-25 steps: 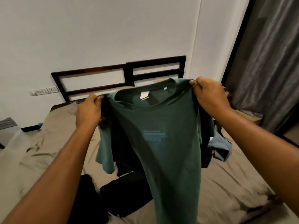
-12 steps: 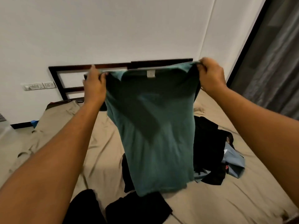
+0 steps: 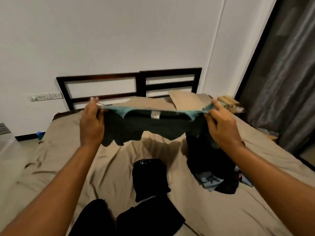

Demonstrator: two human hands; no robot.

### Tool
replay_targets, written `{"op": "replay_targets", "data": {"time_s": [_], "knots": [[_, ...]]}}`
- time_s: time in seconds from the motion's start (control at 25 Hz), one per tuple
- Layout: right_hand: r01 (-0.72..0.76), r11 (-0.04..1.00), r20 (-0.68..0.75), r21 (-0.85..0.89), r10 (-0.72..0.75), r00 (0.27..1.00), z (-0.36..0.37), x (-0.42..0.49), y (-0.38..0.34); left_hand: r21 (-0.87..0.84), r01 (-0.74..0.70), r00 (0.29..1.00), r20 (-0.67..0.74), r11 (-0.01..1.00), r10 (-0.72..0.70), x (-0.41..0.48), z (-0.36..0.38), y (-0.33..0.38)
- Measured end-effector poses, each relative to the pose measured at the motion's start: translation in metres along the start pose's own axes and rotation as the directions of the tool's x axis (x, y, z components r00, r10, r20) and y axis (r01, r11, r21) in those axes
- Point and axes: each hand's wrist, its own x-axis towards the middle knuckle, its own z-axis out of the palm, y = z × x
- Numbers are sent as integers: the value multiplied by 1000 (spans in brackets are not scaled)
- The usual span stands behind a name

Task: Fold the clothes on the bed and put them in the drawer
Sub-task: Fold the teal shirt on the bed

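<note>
Grips the teal T-shirt (image 3: 153,128) by its shoulders with left hand (image 3: 92,125) and right hand (image 3: 221,128), both curled round the cloth. Stretches taut between the two fists, aloft over the bed (image 3: 59,167), above scattered dark clothes (image 3: 150,178).

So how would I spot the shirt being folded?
Find the tan bed by the dark headboard. Over its middle, the left hand and right hand hold a T-shirt stretched aloft. Unlike the black clothes lying below, it is teal with a white neck label.
</note>
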Motion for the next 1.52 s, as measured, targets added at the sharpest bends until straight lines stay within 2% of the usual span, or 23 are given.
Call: {"op": "replay_targets", "data": {"time_s": [0.08, 0.16, 0.24, 0.28, 0.32, 0.4, 0.52, 0.56, 0.64, 0.68, 0.72, 0.76, 0.8, 0.84, 0.88, 0.92, 1.0, 1.08, 1.12, 1.16, 1.32, 1.4, 1.52], "knots": [[-82, 996, 63, 19, 81, 995, 24, -80, 8, 12, 74, 988, 139, 997, -75, -75, 0, -31], [-160, 986, 164, 37, 152, 975, 49, -167, 18, 103, 124, 943, 297, 987, -149, -160, 0, -72], [-275, 961, 354, -6, 260, 898, 72, -254, 31, 293, 156, 848, 450, 943, -280, -247, -5, -109], [-338, 941, 472, -31, 311, 825, 81, -296, 35, 374, 177, 772, 520, 910, -364, -289, -9, -127], [-387, 920, 568, -52, 346, 746, 89, -331, 39, 428, 154, 718, 571, 891, -399, -327, -11, -144], [-470, 878, 652, -93, 410, 637, 98, -382, 39, 485, -16, 652, 668, 875, -358, -388, -19, -161], [-559, 815, 668, -150, 500, 551, 110, -430, 33, 511, -191, 538, 768, 838, -346, -449, -21, -177], [-583, 796, 672, -165, 523, 524, 112, -441, 30, 534, -207, 517, 771, 820, -371, -460, -20, -180], [-647, 734, 653, -208, 597, 467, 115, -453, 25, 578, -259, 525, 757, 774, -389, -468, -16, -180], [-710, 674, 620, -205, 650, 439, 116, -458, 23, 599, -279, 514, 754, 751, -410, -467, -15, -173], [-796, 584, 574, -161, 712, 406, 119, -459, 21, 621, -295, 484, 752, 726, -447, -463, -13, -162], [-878, 470, 519, -93, 775, 360, 123, -462, 17, 655, -299, 484, 731, 694, -481, -460, -11, -149], [-941, 339, 462, -9, 836, 296, 127, -461, 14, 680, -320, 505, 711, 659, -488, -458, -5, -139], [-979, 176, 412, 104, 888, 203, 133, -460, 8, 683, -338, 519, 709, 648, -477, -460, 3, -129], [-971, -16, 387, 240, 919, 80, 139, -457, 3, 658, -342, 509, 730, 671, -457, -459, 14, -115], [-912, -197, 405, 360, 914, -38, 143, -450, -2, 590, -324, 497, 772, 740, -397, -461, 29, -99], [-741, -458, 487, 492, 850, -202, 149, -436, -4, 390, -273, 411, 874, 879, -260, -469, 68, -62], [-643, -595, 565, 482, 772, -290, 154, -425, -5, 270, -124, 269, 935, 955, -229, -478, 109, -23], [-629, -631, 585, 453, 744, -324, 156, -420, -2, 260, -55, 212, 947, 964, -244, -484, 130, -8], [-626, -656, 587, 421, 723, -364, 159, -420, 4, 264, -29, 186, 949, 964, -255, -491, 148, 0], [-686, -655, 497, 318, 731, -468, 174, -432, 51, 365, -87, 162, 923, 927, -349, -521, 194, 0], [-690, -655, 464, 309, 737, -491, 182, -441, 70, 402, -82, 253, 894, 912, -371, -524, 202, -5], [-687, -659, 404, 306, 743, -533, 189, -449, 93, 324, -143, 355, 899, 935, -257, -534, 209, -10]]}}
